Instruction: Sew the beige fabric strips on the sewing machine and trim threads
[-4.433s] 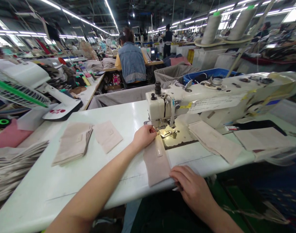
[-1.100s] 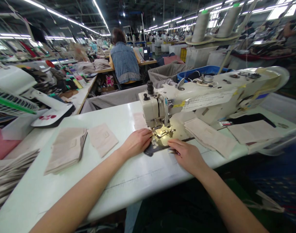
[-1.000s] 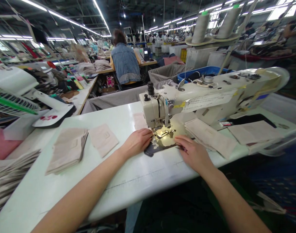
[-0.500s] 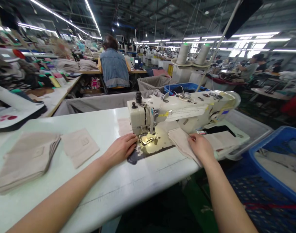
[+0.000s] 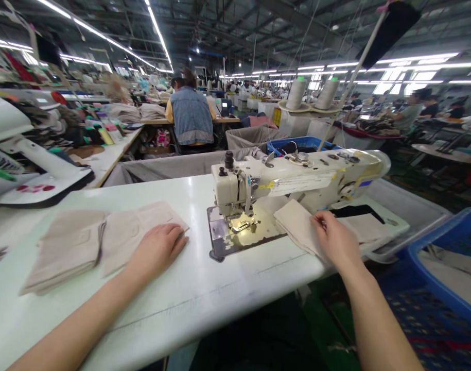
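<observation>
My left hand [image 5: 160, 247] lies palm down on the table, its fingers resting over the near edge of a beige fabric piece [image 5: 156, 211]. That piece partly overlaps another beige piece with a small stitched tab [image 5: 133, 230]. Further left sits a stack of similar beige pieces [image 5: 71, 239]. My right hand [image 5: 335, 237] is closed, thumb and forefinger pinching at the edge of a beige fabric stack [image 5: 295, 221] right of the needle. Its fingertips partly hide what they grip. Between my hands stands a white sewing machine [image 5: 293, 178], its lit needle plate [image 5: 266, 226] bare of fabric under the foot.
More beige fabric [image 5: 361, 226] lies on the machine bed behind my right hand. A blue basket [image 5: 416, 252] with cloth stands at the right. Thread cones [image 5: 297, 94] rise behind the machine. A white lamp-like device [image 5: 38, 165] is at left. A person in a denim vest [image 5: 192, 116] sits ahead.
My left hand has moved left from the needle area, and a beige piece has slid left with it. My right hand stays at the right stack. The view has shifted slightly left.
</observation>
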The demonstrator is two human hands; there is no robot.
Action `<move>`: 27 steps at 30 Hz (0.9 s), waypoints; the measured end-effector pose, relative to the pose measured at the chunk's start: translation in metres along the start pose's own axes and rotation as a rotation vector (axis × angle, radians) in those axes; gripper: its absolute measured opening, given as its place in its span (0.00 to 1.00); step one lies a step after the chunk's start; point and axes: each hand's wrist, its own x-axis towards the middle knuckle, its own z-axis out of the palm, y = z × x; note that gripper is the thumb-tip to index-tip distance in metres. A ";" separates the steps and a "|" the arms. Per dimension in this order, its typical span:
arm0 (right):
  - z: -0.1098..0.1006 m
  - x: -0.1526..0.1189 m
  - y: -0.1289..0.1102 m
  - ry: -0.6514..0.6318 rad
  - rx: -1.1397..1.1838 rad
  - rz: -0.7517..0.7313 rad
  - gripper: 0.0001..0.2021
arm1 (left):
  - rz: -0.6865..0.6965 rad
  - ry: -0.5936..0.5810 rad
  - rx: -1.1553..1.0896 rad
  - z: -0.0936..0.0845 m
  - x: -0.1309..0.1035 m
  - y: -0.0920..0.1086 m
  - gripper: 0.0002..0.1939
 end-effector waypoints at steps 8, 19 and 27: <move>-0.027 -0.075 -0.046 0.205 0.229 -0.684 0.09 | 0.002 0.064 -0.761 -0.031 0.000 0.117 0.22; 0.008 -0.095 -0.067 -0.300 0.748 -0.081 0.14 | -0.554 -0.187 -1.432 -0.021 0.027 0.102 0.20; 0.029 -0.132 -0.094 -0.302 0.890 -0.124 0.10 | -0.375 -0.157 -0.662 0.015 0.054 0.076 0.12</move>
